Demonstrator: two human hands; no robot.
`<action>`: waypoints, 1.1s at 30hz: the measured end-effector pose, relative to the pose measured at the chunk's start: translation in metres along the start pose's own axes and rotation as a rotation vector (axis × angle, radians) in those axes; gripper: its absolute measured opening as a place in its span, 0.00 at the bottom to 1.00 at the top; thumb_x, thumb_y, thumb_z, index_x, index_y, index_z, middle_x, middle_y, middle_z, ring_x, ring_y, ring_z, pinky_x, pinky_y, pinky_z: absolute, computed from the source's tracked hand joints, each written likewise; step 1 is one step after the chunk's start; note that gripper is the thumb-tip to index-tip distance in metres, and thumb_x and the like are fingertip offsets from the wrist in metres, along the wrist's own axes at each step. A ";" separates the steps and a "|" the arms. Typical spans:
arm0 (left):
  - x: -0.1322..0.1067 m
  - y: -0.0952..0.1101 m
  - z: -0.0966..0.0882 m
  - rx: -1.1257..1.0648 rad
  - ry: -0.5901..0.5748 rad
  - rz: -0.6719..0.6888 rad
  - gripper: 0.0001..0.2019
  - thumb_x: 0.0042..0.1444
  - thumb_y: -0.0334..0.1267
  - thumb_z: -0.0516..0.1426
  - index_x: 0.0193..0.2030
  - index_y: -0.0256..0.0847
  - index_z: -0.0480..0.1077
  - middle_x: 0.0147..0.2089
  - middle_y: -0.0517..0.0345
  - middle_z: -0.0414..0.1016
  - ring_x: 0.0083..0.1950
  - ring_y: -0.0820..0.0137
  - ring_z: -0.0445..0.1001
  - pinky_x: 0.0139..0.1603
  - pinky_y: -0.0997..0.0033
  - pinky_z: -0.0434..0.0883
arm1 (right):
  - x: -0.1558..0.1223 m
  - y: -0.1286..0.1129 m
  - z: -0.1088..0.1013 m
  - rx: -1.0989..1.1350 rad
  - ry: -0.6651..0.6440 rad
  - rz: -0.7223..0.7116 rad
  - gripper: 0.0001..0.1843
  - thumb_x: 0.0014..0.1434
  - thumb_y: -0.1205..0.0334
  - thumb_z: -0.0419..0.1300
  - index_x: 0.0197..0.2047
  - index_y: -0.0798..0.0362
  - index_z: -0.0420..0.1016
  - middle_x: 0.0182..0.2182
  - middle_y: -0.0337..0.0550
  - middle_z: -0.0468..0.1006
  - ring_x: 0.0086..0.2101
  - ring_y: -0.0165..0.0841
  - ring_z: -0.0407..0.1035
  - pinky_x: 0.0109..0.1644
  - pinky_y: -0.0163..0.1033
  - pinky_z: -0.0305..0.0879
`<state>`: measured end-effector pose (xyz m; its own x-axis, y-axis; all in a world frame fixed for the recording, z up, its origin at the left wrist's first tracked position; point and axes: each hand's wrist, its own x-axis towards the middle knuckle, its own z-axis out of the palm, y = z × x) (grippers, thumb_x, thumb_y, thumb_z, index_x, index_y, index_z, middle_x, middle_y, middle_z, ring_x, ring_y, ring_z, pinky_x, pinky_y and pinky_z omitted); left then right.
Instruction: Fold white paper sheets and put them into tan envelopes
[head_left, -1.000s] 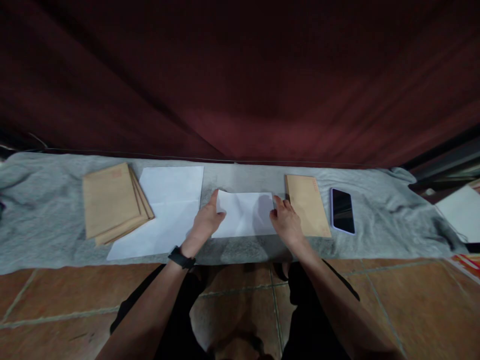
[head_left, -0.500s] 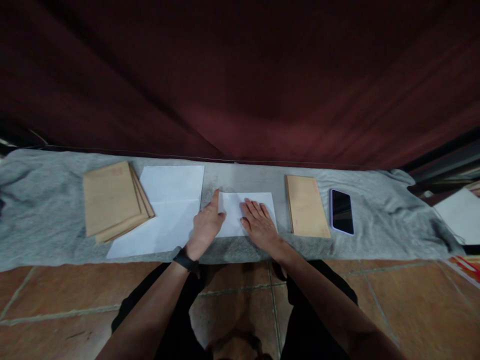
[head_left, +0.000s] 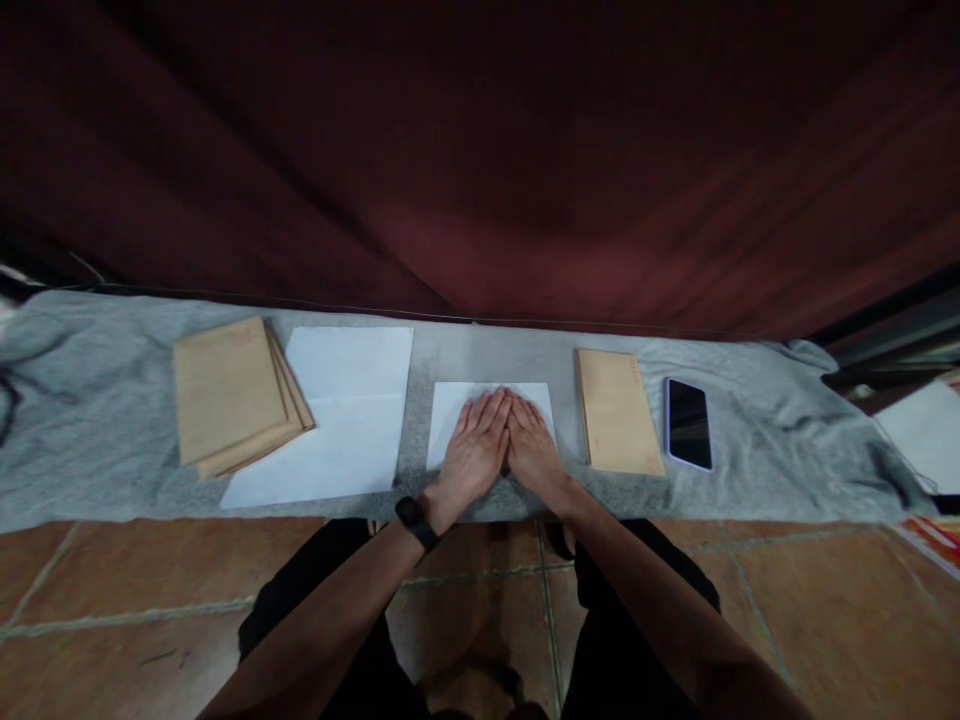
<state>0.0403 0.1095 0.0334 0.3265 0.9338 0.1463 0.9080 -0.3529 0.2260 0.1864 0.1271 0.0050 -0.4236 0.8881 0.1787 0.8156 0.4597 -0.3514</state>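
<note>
A folded sheet of white paper [head_left: 445, 410] lies flat in front of me on the grey cloth. My left hand [head_left: 476, 440], with a black band at the wrist, rests palm down on it, fingers stretched out. Beside it my right hand [head_left: 531, 440] also lies flat on the paper, and the two hands touch along their index fingers. Neither hand grips anything. Most of the paper's middle and near edge is hidden under the hands.
Brown envelopes [head_left: 229, 390] are stacked at left, partly over white sheets [head_left: 352, 430]. Right of my hands lie another envelope stack [head_left: 616, 410] and a phone [head_left: 688, 425]. Grey cloth [head_left: 90, 400] covers the narrow bench. A dark red curtain [head_left: 480, 200] hangs behind.
My left hand has moved right from the folded paper's left edge onto its middle, against my right hand. Its fingers, before mostly curled with the index pointing, now lie flat.
</note>
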 end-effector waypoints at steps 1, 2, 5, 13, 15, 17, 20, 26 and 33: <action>0.001 0.002 0.004 -0.008 -0.012 0.003 0.28 0.72 0.38 0.41 0.76 0.34 0.51 0.78 0.49 0.53 0.79 0.61 0.48 0.78 0.52 0.50 | 0.000 0.001 0.000 -0.011 -0.003 0.008 0.33 0.67 0.72 0.44 0.74 0.64 0.55 0.73 0.55 0.57 0.72 0.40 0.51 0.76 0.52 0.48; 0.002 0.002 0.008 -0.009 -0.019 -0.001 0.28 0.73 0.40 0.40 0.77 0.34 0.50 0.78 0.48 0.53 0.79 0.62 0.48 0.78 0.52 0.49 | 0.000 0.002 0.001 -0.025 -0.009 0.011 0.33 0.67 0.72 0.44 0.74 0.65 0.55 0.72 0.55 0.58 0.72 0.40 0.51 0.76 0.52 0.48; 0.002 -0.002 0.013 0.009 -0.019 0.001 0.29 0.73 0.45 0.40 0.77 0.35 0.50 0.78 0.49 0.54 0.79 0.62 0.46 0.79 0.51 0.47 | -0.001 0.006 0.000 -0.069 -0.025 -0.001 0.32 0.68 0.70 0.44 0.74 0.63 0.55 0.73 0.54 0.57 0.72 0.41 0.49 0.76 0.53 0.48; 0.002 -0.008 0.016 0.053 -0.006 -0.069 0.30 0.73 0.46 0.40 0.76 0.34 0.52 0.78 0.48 0.52 0.80 0.60 0.45 0.79 0.49 0.44 | -0.003 0.006 -0.001 -0.129 -0.007 0.058 0.31 0.72 0.63 0.44 0.75 0.59 0.53 0.74 0.51 0.52 0.73 0.41 0.47 0.76 0.52 0.45; 0.002 -0.010 0.016 0.054 -0.005 -0.088 0.29 0.73 0.45 0.40 0.76 0.35 0.52 0.78 0.49 0.51 0.80 0.60 0.45 0.79 0.49 0.44 | -0.003 0.006 -0.002 -0.137 -0.008 0.070 0.31 0.72 0.61 0.44 0.75 0.59 0.54 0.75 0.51 0.52 0.73 0.42 0.47 0.76 0.53 0.44; 0.002 -0.011 0.016 0.055 -0.007 -0.107 0.29 0.73 0.44 0.39 0.76 0.34 0.52 0.78 0.48 0.50 0.80 0.60 0.45 0.79 0.49 0.45 | -0.004 0.007 -0.002 -0.140 -0.005 0.081 0.31 0.73 0.58 0.44 0.75 0.59 0.54 0.75 0.52 0.51 0.73 0.43 0.48 0.75 0.54 0.44; 0.000 -0.014 0.016 0.066 -0.011 -0.133 0.29 0.73 0.43 0.39 0.76 0.33 0.52 0.79 0.48 0.49 0.80 0.60 0.44 0.79 0.51 0.45 | -0.005 0.010 -0.001 -0.136 0.000 0.088 0.31 0.74 0.55 0.43 0.75 0.57 0.54 0.75 0.52 0.51 0.73 0.43 0.47 0.75 0.54 0.45; -0.004 -0.016 0.016 0.091 -0.010 -0.186 0.30 0.73 0.45 0.40 0.77 0.34 0.50 0.79 0.47 0.48 0.80 0.60 0.43 0.79 0.50 0.44 | -0.007 0.014 -0.001 -0.146 0.013 0.103 0.32 0.74 0.52 0.45 0.76 0.56 0.52 0.75 0.52 0.51 0.73 0.43 0.47 0.75 0.54 0.44; -0.009 -0.018 0.016 0.096 0.021 -0.214 0.31 0.72 0.46 0.40 0.77 0.31 0.49 0.79 0.42 0.47 0.80 0.58 0.44 0.79 0.49 0.45 | -0.010 0.019 -0.005 -0.191 0.047 0.115 0.32 0.75 0.53 0.45 0.75 0.61 0.53 0.74 0.57 0.53 0.72 0.45 0.49 0.74 0.55 0.46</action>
<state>0.0251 0.1083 0.0124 0.1191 0.9849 0.1255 0.9770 -0.1388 0.1619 0.2078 0.1269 0.0016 -0.3080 0.9319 0.1917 0.9192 0.3434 -0.1925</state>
